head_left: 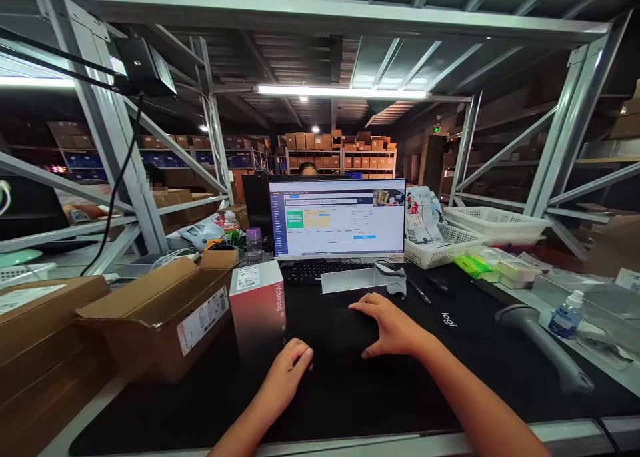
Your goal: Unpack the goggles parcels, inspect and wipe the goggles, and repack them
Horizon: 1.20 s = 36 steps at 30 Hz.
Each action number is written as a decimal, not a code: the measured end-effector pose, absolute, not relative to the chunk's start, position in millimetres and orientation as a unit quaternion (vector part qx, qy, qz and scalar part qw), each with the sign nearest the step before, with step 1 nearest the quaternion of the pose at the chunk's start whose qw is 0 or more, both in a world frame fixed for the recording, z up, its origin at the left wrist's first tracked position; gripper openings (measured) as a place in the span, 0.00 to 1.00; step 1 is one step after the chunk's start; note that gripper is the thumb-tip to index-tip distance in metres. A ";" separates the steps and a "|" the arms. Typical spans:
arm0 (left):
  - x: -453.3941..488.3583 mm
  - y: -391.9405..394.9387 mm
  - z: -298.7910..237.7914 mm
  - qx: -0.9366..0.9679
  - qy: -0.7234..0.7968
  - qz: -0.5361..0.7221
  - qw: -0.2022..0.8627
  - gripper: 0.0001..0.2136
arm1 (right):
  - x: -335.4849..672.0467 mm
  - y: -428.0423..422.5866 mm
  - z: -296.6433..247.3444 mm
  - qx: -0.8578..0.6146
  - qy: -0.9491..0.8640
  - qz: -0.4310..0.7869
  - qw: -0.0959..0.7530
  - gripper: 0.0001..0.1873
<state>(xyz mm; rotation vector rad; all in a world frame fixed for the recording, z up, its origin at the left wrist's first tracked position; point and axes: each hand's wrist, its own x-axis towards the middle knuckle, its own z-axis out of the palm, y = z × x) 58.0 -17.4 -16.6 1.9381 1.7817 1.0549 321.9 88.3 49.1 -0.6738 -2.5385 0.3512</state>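
My left hand [289,369] is closed low over the black desk mat [390,390], close to the right side of a red-to-white printed box [256,310]. A small dark bit shows by its thumb; what the fingers hold, if anything, is hidden. My right hand [390,325] is open, its thumb and fingers spread in a curve above the mat, and I see nothing distinct between them. Just beyond it lies a shallow, pale tray-like box [350,281], with a crumpled grey piece [397,283] at its right end. The printed box stands upright with a label on top.
Open cardboard boxes [165,310] crowd the left side. A monitor [337,220] and keyboard [320,270] stand behind the mat. To the right are a barcode scanner [547,347], a mouse [439,283], a pump bottle [567,315] and white baskets [445,247]. Metal rack posts frame the desk.
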 end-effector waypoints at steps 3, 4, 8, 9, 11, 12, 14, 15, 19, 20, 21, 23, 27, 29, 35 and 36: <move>57.8 -26.0 -0.1 0.669 0.618 0.383 0.152 0.22 | 323.1 87.0 46.7 -0.241 -0.938 0.133 0.211 0.50; 59.9 -28.0 7.0 0.670 0.616 0.389 0.146 0.22 | 321.8 86.8 45.3 -0.241 -0.941 0.130 0.200 0.51; 95.5 -21.4 37.7 0.696 0.582 0.401 0.126 0.20 | 314.7 88.0 38.0 -0.237 -0.950 0.109 0.173 0.52; 111.1 -15.4 44.1 0.707 0.569 0.401 0.123 0.19 | 313.4 88.1 35.4 -0.234 -0.951 0.100 0.177 0.49; 144.1 0.2 53.4 0.726 0.547 0.402 0.115 0.16 | 312.0 88.2 29.9 -0.233 -0.948 0.080 0.204 0.39; 158.7 8.8 56.3 0.732 0.540 0.401 0.111 0.13 | 312.0 88.1 27.4 -0.235 -0.944 0.073 0.220 0.34; 177.6 25.0 58.7 0.735 0.541 0.396 0.105 0.10 | 312.7 88.3 23.9 -0.242 -0.936 0.067 0.245 0.29; 181.0 31.7 58.5 0.736 0.543 0.392 0.104 0.10 | 313.1 88.5 23.1 -0.241 -0.935 0.067 0.251 0.29; 166.9 42.8 56.8 0.740 0.548 0.376 0.101 0.14 | 310.2 86.4 22.3 -0.190 -0.940 0.078 0.273 0.14; 162.3 41.7 57.1 0.742 0.547 0.375 0.096 0.15 | 307.9 84.4 21.9 -0.194 -0.933 0.084 0.292 0.10; 159.1 39.6 57.5 0.744 0.545 0.376 0.088 0.16 | 305.2 82.1 21.3 -0.209 -0.922 0.090 0.314 0.09; 157.1 34.3 57.5 0.750 0.537 0.379 0.070 0.17 | 299.8 76.9 20.0 -0.249 -0.894 0.101 0.359 0.11; 154.5 27.5 47.6 0.757 0.520 0.392 0.055 0.18 | 295.0 72.8 21.4 -0.240 -0.872 0.186 0.385 0.16; 146.2 26.4 36.9 0.751 0.525 0.396 0.054 0.22 | 295.3 75.1 23.6 -0.228 -0.859 0.250 0.384 0.16; 114.4 22.0 12.4 0.753 0.564 0.331 0.078 0.29 | 294.2 78.4 24.6 -0.244 -0.820 0.291 0.428 0.12; 111.9 21.2 11.9 0.753 0.571 0.316 0.087 0.30 | 293.8 76.9 24.3 -0.247 -0.815 0.290 0.436 0.12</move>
